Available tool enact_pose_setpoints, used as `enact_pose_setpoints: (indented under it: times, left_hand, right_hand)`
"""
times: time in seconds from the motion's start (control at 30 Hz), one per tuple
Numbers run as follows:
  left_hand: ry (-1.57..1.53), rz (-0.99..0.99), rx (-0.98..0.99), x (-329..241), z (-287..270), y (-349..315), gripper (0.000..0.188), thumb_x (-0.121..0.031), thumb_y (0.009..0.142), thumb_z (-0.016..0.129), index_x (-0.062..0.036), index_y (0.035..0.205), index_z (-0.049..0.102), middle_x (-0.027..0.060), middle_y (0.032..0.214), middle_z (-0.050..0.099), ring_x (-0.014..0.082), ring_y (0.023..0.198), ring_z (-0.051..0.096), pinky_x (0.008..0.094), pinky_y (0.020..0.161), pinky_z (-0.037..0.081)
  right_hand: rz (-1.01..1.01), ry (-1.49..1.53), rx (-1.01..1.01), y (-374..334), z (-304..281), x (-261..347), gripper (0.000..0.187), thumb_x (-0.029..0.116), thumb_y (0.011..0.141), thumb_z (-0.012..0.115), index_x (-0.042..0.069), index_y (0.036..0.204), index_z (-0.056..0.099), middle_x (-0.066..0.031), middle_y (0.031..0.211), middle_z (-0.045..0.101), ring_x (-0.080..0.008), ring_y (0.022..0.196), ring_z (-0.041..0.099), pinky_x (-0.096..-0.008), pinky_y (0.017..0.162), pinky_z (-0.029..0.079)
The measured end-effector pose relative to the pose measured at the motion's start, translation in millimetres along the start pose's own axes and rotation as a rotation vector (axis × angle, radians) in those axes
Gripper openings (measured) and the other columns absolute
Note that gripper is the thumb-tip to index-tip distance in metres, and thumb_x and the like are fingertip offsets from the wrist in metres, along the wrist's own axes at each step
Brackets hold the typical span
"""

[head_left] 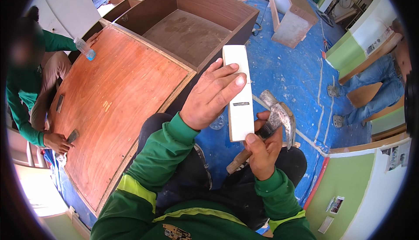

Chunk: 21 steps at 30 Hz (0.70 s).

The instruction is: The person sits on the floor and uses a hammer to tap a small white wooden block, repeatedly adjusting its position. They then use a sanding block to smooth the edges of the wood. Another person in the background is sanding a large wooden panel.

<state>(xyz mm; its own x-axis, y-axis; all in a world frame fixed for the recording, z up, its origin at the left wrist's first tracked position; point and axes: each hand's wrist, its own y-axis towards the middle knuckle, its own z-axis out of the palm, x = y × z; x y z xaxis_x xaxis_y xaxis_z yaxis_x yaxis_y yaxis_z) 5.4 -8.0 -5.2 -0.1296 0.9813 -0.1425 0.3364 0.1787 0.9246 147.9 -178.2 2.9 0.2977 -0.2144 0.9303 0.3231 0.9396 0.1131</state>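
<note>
A hand plane (240,120) with a white sole and a narrow dark slot across it is held up in front of me, sole facing me. My left hand (211,91) grips its upper part, fingers laid across the sole. Around a claw hammer (281,120) with a worn metal head and wooden handle, my right hand (264,152) is closed; its thumb touches the plane's lower end. Left of me lies a large reddish wooden panel (118,104) with a pale edge frame.
Behind the panel stands an open brown cabinet carcass (187,26). A co-worker (30,78) at left holds a small tool on the panel, near a plastic bottle (85,49). Another person (379,89) is at right. Blue sheeting (288,74) covers the floor; a box unit (292,17) stands beyond.
</note>
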Motion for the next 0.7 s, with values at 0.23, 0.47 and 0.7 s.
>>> enact_pose_setpoints:
  times: [0.23,0.47,0.7]
  left_hand:
    - [0.132,0.035,-0.049,-2,-5,6,0.065,-0.008,0.084,0.079,-0.0166,0.146,0.061,0.0027,0.115,0.071,0.0263,0.116,0.068,0.0548,0.118,0.044]
    - [0.455,-0.056,0.069,-14,-13,13,0.071,0.001,0.068,0.086,-0.0174,0.135,0.072,0.0012,0.098,0.059,0.0208,0.1,0.065,0.0579,0.12,0.04]
    - [0.345,-0.127,0.19,-16,-10,13,0.048,-0.005,0.072,0.083,-0.023,0.117,0.079,0.0031,0.113,0.065,0.0255,0.118,0.065,0.0628,0.124,0.032]
  right_hand:
    - [-0.025,-0.076,-0.021,3,-9,-7,0.054,0.01,0.093,0.072,0.001,0.139,0.044,-0.005,0.097,0.059,-0.0083,0.079,0.055,-0.0245,0.072,0.046]
    - [0.047,0.08,-0.196,20,-11,-2,0.036,0.012,0.099,0.066,-0.001,0.13,0.053,-0.0036,0.091,0.057,-0.0087,0.059,0.049,-0.0268,0.053,0.043]
    - [0.093,0.065,-0.264,25,-11,-3,0.035,0.011,0.098,0.071,0.0,0.128,0.055,-0.0036,0.092,0.06,-0.0067,0.058,0.049,-0.0236,0.05,0.042]
